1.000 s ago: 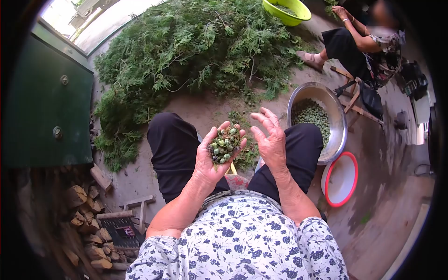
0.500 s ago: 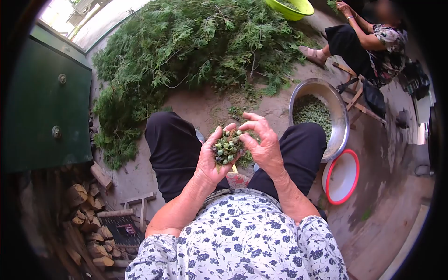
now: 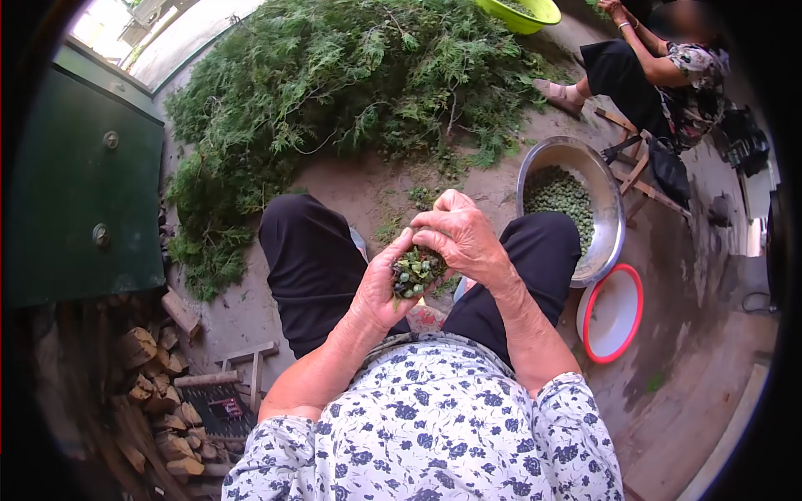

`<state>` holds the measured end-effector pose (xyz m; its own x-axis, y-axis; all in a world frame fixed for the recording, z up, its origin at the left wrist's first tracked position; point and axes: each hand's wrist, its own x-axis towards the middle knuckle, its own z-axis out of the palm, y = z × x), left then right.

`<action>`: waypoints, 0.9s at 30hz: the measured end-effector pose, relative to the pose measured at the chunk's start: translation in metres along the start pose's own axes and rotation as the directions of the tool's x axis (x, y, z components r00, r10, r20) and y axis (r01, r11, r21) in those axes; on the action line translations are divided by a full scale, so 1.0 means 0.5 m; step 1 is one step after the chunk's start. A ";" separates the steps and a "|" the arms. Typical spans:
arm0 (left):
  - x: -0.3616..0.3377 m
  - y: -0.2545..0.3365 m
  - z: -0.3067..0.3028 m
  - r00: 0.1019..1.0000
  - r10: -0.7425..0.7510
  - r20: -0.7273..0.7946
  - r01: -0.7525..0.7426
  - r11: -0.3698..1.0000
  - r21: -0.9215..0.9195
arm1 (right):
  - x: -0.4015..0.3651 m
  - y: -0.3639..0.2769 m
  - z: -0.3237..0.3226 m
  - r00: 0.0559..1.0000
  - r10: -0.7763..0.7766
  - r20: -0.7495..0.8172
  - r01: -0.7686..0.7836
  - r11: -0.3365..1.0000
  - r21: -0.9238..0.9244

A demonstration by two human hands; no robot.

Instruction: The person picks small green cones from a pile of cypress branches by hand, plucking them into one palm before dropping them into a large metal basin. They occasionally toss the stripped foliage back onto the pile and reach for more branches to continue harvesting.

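Note:
My left hand is cupped, palm up, around a heap of small green cypress cones mixed with bits of leaf and brown debris. Over the far side of the heap bends my right hand, its fingers closed in a pinch at the left fingertips. Whatever sits in that pinch is hidden. Beyond my right knee, a steel basin holds a large amount of similar green cones. Both hands are above my lap, between my knees.
A big pile of green cypress branches lies ahead. A red-rimmed white basin leans beside the steel one. At the upper right sits another person, near a lime-green bowl. Split firewood is stacked at lower left.
My right hand's fingers were spread above the cones and have now closed into a pinch against the left fingertips. The left hand has shifted slightly to the right.

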<state>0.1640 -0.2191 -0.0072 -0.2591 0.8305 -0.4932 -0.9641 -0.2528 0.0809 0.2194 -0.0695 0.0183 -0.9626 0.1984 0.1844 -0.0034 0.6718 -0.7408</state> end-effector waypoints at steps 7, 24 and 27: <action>0.002 -0.012 0.009 1.000 -0.024 0.018 0.024 1.000 -0.013 | -0.007 0.027 0.004 0.981 0.135 0.142 -0.174 0.932 0.317; 0.015 -0.003 -0.033 0.998 -0.052 -0.019 0.051 0.997 -0.059 | -0.027 0.001 0.006 0.995 0.026 0.092 -0.028 1.000 0.014; 0.016 -0.005 -0.023 0.991 -0.040 -0.131 0.039 0.999 -0.012 | -0.027 0.018 0.014 0.999 -0.034 0.040 0.031 0.997 0.067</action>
<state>0.1650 -0.2173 -0.0214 -0.2103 0.7680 -0.6049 -0.9728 -0.2261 0.0511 0.2306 -0.0709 0.0046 -0.9721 0.1466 0.1830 -0.0515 0.6280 -0.7765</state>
